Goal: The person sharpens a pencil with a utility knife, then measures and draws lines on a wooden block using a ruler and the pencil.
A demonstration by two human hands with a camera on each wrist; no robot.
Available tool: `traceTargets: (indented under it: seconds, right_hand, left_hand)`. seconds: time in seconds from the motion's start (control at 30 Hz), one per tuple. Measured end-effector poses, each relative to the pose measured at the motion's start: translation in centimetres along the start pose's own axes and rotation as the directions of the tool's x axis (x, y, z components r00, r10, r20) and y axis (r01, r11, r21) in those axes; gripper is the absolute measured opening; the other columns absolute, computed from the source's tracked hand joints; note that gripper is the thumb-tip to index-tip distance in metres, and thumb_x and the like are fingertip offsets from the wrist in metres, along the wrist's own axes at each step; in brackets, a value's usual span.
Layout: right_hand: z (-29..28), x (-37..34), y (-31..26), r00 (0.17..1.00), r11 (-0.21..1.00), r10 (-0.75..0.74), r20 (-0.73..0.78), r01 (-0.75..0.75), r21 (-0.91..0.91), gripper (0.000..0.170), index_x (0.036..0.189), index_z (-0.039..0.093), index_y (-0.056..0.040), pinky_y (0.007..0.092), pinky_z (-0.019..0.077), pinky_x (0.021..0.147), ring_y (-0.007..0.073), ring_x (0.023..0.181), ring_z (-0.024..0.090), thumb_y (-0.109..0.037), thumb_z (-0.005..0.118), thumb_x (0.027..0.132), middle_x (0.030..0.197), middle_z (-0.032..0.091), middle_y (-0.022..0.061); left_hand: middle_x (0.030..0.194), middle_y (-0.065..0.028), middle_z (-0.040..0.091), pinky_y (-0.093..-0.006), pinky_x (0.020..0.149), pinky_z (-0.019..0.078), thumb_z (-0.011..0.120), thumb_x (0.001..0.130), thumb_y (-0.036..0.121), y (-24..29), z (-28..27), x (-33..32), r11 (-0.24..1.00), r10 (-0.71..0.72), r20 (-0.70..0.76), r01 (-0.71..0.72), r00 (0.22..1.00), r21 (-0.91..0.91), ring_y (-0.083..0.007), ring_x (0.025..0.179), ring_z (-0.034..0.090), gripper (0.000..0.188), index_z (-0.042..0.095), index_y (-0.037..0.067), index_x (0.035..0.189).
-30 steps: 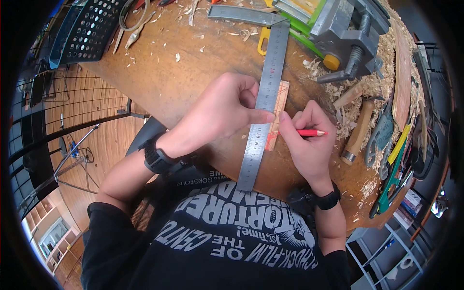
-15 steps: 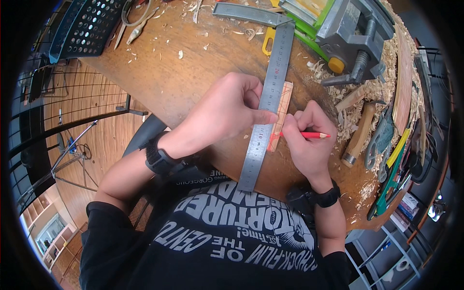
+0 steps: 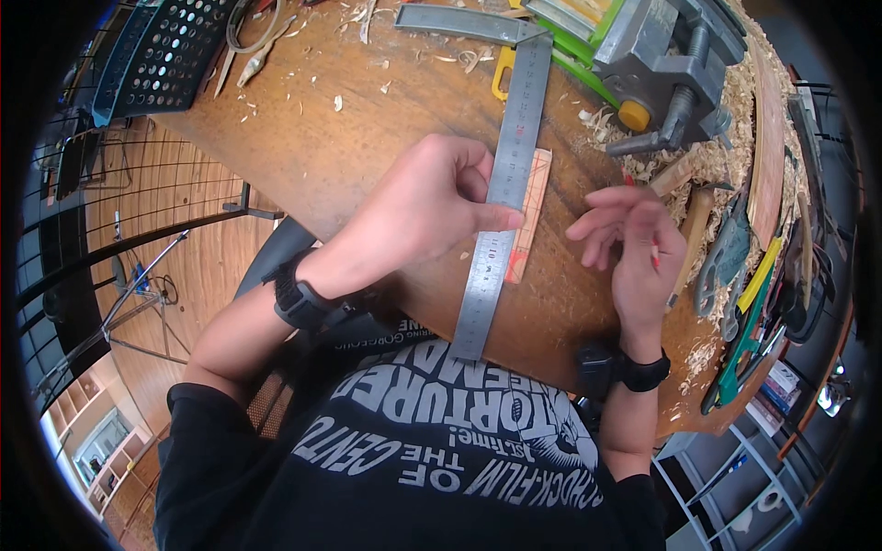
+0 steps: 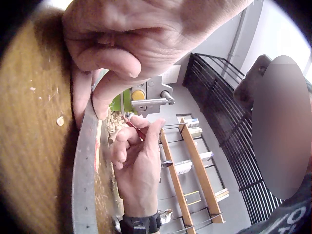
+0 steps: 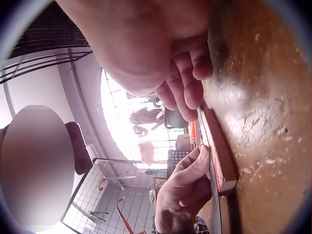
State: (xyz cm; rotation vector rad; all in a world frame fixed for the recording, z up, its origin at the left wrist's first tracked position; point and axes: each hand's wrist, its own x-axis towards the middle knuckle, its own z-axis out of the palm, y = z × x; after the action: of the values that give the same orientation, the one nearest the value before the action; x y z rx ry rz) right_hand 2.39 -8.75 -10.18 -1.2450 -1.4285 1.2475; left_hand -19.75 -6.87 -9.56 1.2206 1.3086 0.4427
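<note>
A steel try square [image 3: 522, 110] with a ruled blade lies along a small wooden block [image 3: 537, 188] marked with red lines. My left hand [image 3: 427, 202] grips the blade, thumb on top of it by the block and fingers curled at its far edge. To the right of the block, my right hand [image 3: 643, 248] is raised with its fingers loosely bent. A red pencil [image 4: 140, 133] is held in it, partly hidden by the fingers. In the right wrist view the block's plain side [image 5: 223, 156] shows beside the blade.
A metal vise [image 3: 675, 78] stands at the back right amid wood shavings [image 3: 749, 101]. Along the right edge lie a wooden-handled tool [image 3: 694, 220], green-handled pliers [image 3: 730, 381] and other tools. A perforated basket [image 3: 170, 60] is at the back left.
My right hand has lifted off the block and moved right, its fingers loosening and the pencil turning more upright in it. The left hand stays on the try square.
</note>
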Motion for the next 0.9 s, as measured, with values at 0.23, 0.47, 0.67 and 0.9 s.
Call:
traceTargets:
  seconds: [0.23,0.47,0.67,0.9]
  right_hand:
    - [0.3,-0.4,-1.1,0.984,0.988,0.073,0.162,-0.093,0.124,0.048,0.092,0.068,0.0001,0.0187,0.0307,0.044,0.0048,0.049,0.048,-0.037,0.04,0.103,0.062,0.06,0.0037]
    - [1.0,-0.4,-1.3,0.991,0.992,0.104,0.079,-0.108,0.057,0.036,0.073,0.06,-0.0013,0.0197,0.0292,0.04,0.0034,0.044,0.044,-0.024,0.052,0.099,0.056,0.055,0.0003]
    - [2.6,-0.2,-1.0,0.965,0.942,0.224,0.137,-0.251,0.224,0.027,0.074,0.043,-0.0075,0.0194,0.0303,0.041,0.0018,0.045,0.043,-0.013,0.062,0.093,0.058,0.046,-0.0047]
    - [3.6,0.0,-1.0,0.991,0.996,0.09,0.1,-0.087,-0.033,0.031,0.068,0.044,-0.0064,0.0208,0.0322,0.047,0.0007,0.054,0.043,-0.011,0.066,0.089,0.059,0.05,-0.0043]
  left_hand:
    - [0.064,0.0026,0.061,-0.0188,0.037,0.0313,0.078,0.079,0.015,-0.3,0.1,0.1,0.999,0.036,-0.014,-0.036,0.999,0.001,-0.0009,0.05,0.048,0.023,0.059,0.003,0.082]
    - [0.064,0.0016,0.061,-0.0192,0.038,0.0315,0.078,0.078,0.015,-0.4,0.1,0.1,0.999,0.038,-0.021,-0.038,0.999,0.023,-0.0015,0.049,0.048,0.023,0.059,0.003,0.081]
    - [0.065,0.0015,0.061,-0.0195,0.039,0.0321,0.077,0.079,0.014,0.0,0.0,-0.1,0.999,0.024,-0.013,-0.023,1.0,0.033,-0.0014,0.05,0.049,0.021,0.059,0.003,0.082]
    - [0.064,0.0017,0.061,-0.0197,0.038,0.0315,0.075,0.08,0.014,-1.4,0.1,0.4,0.991,0.135,-0.023,-0.134,0.991,0.027,-0.0016,0.048,0.047,0.019,0.061,0.002,0.083]
